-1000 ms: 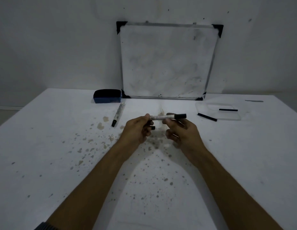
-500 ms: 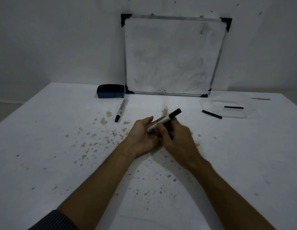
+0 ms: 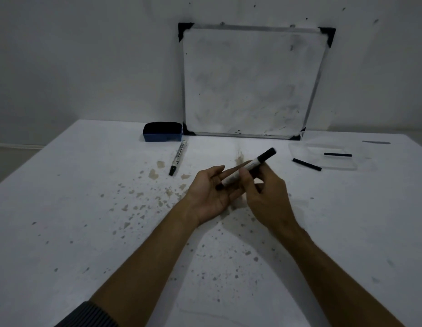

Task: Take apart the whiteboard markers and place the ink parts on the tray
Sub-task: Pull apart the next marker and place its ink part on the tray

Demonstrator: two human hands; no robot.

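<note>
My right hand (image 3: 266, 192) grips a white whiteboard marker (image 3: 254, 164) with a black cap end pointing up and to the right. Its lower end rests in the palm of my left hand (image 3: 210, 194), which lies palm up with fingers spread; a small black piece (image 3: 219, 186) shows there at the marker's lower end. A second marker (image 3: 178, 158) lies on the table to the left. A clear tray (image 3: 299, 147) sits at the right, with one black ink stick (image 3: 337, 155) inside and another black ink stick (image 3: 306, 164) across its front edge.
A small whiteboard (image 3: 250, 81) leans against the wall at the back. A blue eraser (image 3: 162, 131) lies to its left. The white table (image 3: 87, 208) is speckled with brown stains. A thin grey strip (image 3: 376, 142) lies at the far right.
The marker was held level between both hands a second ago. Now it is tilted, cap end up to the right, my left hand has opened palm up beneath its lower end.
</note>
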